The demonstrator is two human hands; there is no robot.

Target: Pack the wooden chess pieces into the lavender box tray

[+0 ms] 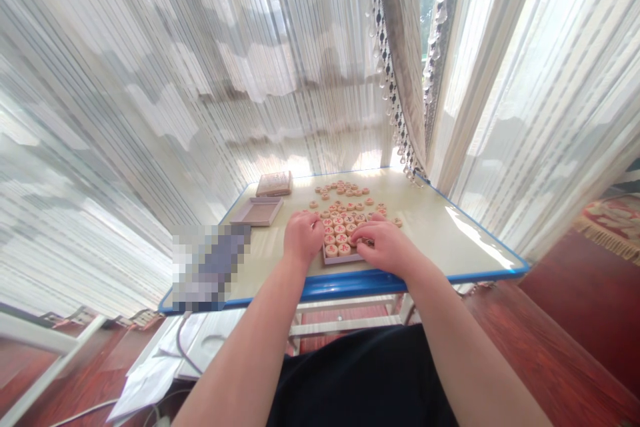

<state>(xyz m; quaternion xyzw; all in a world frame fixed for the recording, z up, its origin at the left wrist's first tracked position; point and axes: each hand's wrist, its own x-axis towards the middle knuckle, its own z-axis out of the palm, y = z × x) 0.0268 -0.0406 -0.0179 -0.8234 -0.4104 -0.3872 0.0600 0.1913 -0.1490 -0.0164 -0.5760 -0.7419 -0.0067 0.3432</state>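
Note:
Rows of round wooden Chinese chess pieces [341, 239] with red characters lie in a shallow box [345, 258] at the table's near edge. My left hand [304, 235] is curled closed against the box's left side, near its far corner. Whatever those fingers hold, if anything, is hidden. Over the right part of the box, my right hand [384, 244] has bent fingers reaching down onto the pieces. It covers that side, and I cannot make out what is between its fingertips. More loose chess pieces [345, 187] are scattered on the table beyond the box.
The pale table [425, 227] has a blue rim. To the left are an open, shallow box part [259, 211] and a flat wooden-looking box [275, 183]. A blurred-out dark object [215, 267] lies at the front left. Curtains [300, 80] hang behind the table.

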